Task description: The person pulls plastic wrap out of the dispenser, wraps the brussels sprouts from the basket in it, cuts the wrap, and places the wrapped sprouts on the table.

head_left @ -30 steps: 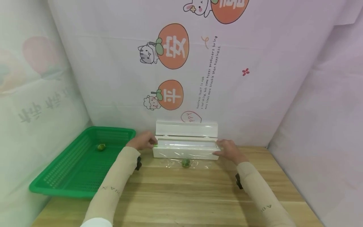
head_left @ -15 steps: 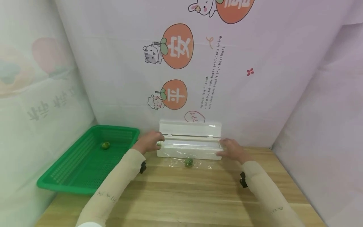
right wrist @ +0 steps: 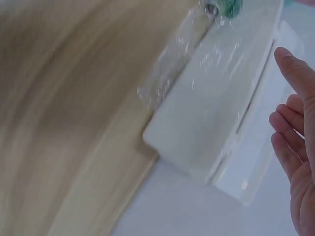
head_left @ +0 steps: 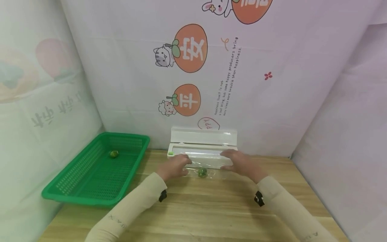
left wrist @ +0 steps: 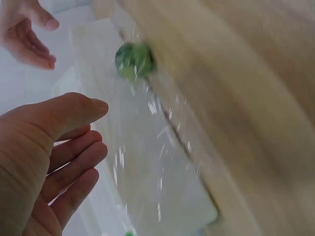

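A white cling film dispenser box [head_left: 211,162] stands at the back of the table, its clear lid [head_left: 204,137] raised. Cling film [left wrist: 160,147] drapes from it down the front onto the wood. At the front edge, a small green vegetable like a Brussels sprout [head_left: 202,172] is overlapped by the film. My left hand [head_left: 174,166] hovers before the box's left half, fingers loosely bent and holding nothing. Over the right end, my right hand [head_left: 244,164] has thumb and fingers spread apart. In the right wrist view its palm [right wrist: 306,128] is bare.
To the left stands a green plastic basket [head_left: 84,201] with another small green vegetable [head_left: 114,154] inside. A green slider [head_left: 170,153] sits at the box's left end. Printed white cloth [head_left: 145,84] walls in the wooden table [head_left: 193,211] at the back and sides.
My left hand has left the box's left end and moved right and toward me. The right hand has shifted inward from the right end. The box and the vegetable stay put.
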Demonstrator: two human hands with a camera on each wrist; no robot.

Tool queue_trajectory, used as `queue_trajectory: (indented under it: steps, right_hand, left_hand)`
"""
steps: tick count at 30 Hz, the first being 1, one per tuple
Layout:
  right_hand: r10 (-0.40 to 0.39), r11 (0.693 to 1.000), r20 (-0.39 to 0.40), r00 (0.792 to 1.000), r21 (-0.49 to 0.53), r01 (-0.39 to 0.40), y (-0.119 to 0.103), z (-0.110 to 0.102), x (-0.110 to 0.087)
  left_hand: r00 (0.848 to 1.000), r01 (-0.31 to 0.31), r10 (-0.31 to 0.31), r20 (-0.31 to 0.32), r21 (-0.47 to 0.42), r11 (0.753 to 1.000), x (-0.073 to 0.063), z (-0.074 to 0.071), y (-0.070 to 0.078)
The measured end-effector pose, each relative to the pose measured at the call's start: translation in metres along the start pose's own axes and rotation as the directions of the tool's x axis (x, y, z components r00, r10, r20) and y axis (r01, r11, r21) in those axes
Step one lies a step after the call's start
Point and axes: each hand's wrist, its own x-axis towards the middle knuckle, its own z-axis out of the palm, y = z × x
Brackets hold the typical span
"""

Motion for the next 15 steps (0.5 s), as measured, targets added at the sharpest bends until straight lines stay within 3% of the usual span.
queue_trajectory:
  steps: [8, 15]
  right_hand:
    - [-0.123, 0.989, -0.011, 0.992, 0.084, 0.124, -0.026, 0.04, 0.006]
    - [-0.174, 0.978, -0.047, 0.984, 0.112, 0.178, -0.033, 0.065, 0.012]
  left_hand:
    - [0.996, 0.029, -0.031, -0.079, -0.026, 0.999, 0.01, 0.041, 0.017]
    - [0.992, 0.045, -0.044, -0.121, 0.004, 0.999, 0.02, 0.056, 0.022]
